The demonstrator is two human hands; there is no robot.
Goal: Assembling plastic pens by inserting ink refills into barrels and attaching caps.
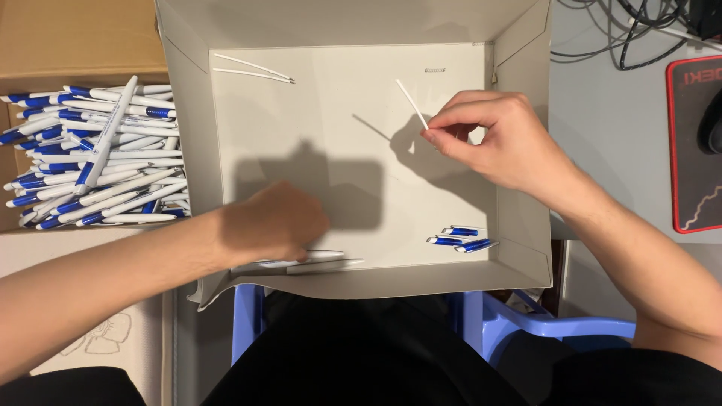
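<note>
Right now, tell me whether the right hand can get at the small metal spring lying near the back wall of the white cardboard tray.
Probably yes: the small metal spring lies bare just beyond the right hand, nothing between, though its fingers pinch a thin white refill tube.

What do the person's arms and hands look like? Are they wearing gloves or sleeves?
No gloves and no sleeves in view. The left hand and the right hand are both bare, and the forearms are uncovered as far as the picture's edges. No watch, ring or bracelet shows on either wrist or on the fingers. Lower down, the person wears dark, black-looking clothing.

Blue-and-white pens (98, 158), white box (338, 135)
</note>
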